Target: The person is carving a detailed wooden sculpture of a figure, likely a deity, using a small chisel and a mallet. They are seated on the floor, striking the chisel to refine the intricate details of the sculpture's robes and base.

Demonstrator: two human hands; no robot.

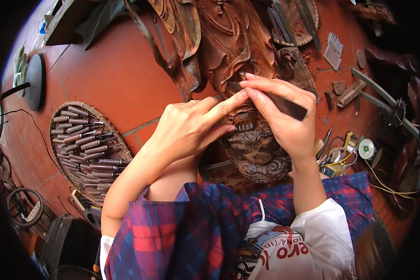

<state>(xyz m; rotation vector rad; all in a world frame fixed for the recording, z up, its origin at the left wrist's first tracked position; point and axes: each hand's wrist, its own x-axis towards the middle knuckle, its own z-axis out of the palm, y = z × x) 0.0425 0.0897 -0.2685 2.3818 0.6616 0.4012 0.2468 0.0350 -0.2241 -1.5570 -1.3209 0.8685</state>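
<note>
On the left, a round basket [122,148] full of small tools with brown handles [94,150] sits on the red tile floor [102,79]. Next comes the left hand [198,122], lying on the carving. Its pointing finger reaches the right thumb. That finger and its own thumb are apart, and I cannot tell if the fingers grip the wood or just lie on it.

The big brown wood carving [240,46] is in the middle, in front of the person, under both hands. It looks heavy and hard, and it should not bend. Its smooth parts may be a bit slippery, and the thin wavy edges could snap. The thick body looks like the best place to hold it.

The right hand [289,133] has its fingers closed around a flat, dark tool [288,106]. The tool looks stiff and light, good to hold by its middle, away from the tip.

Below, the white shirt [319,228] has a picture and dark red letters, partly hidden by folds. Farther right are wood bits [351,93] and a round white dial [366,148], its marks too small to read.
</note>
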